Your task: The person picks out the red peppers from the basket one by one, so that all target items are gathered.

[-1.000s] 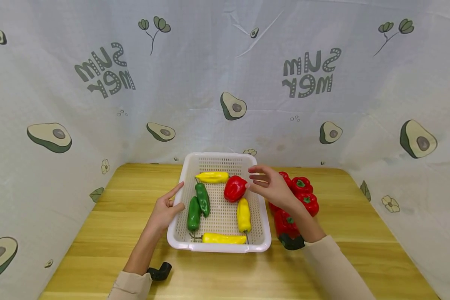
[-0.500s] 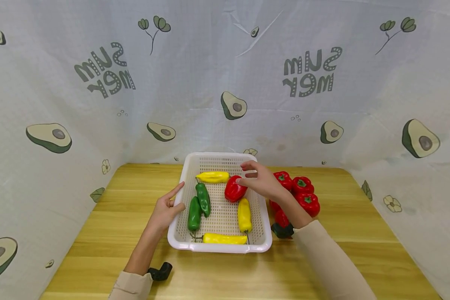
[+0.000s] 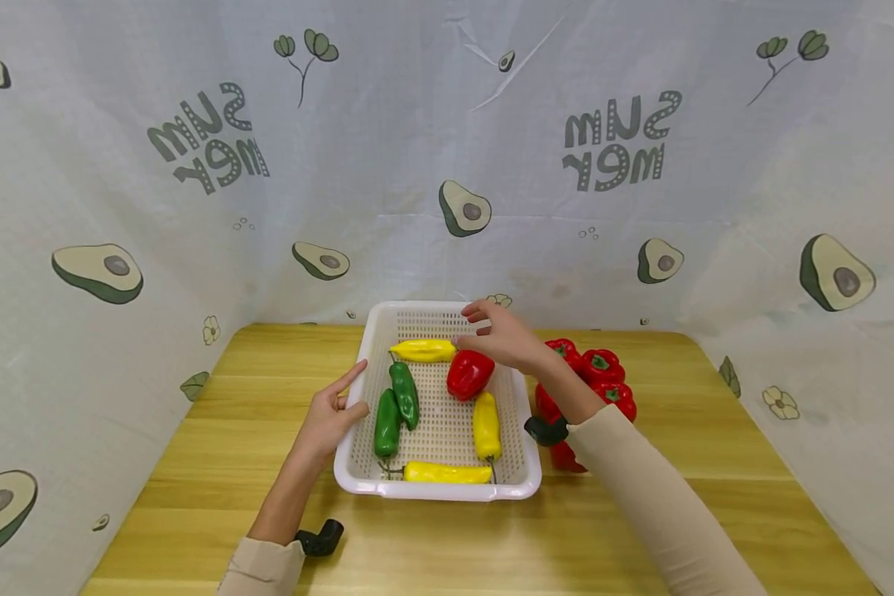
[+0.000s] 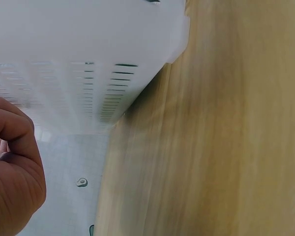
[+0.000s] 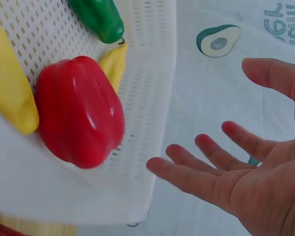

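A white plastic basket (image 3: 346, 463) stands on the wooden table, tilted slightly in the head view. My left hand (image 3: 331, 420) holds its left rim, thumb over the edge; in the left wrist view the curled fingers (image 4: 20, 135) lie against its outer wall. Inside lie a red bell pepper (image 3: 469, 375), green peppers (image 3: 387, 424) and several yellow peppers (image 3: 486, 426). Above the basket's far right corner hovers my right hand (image 3: 508, 338), holding nothing. Its spread fingers (image 5: 194, 184) are apart from the red bell pepper (image 5: 78, 113) in the right wrist view.
Several more red bell peppers (image 3: 602, 366) sit bunched on the table (image 3: 685, 414) to the right of the basket, partly hidden by my right forearm. A pale cloth (image 3: 387, 149) printed with avocados hangs behind and at both sides.
My right hand has moved left and away from me, from beside the red bell pepper in the basket to beyond it. My left hand keeps its place on the rim.
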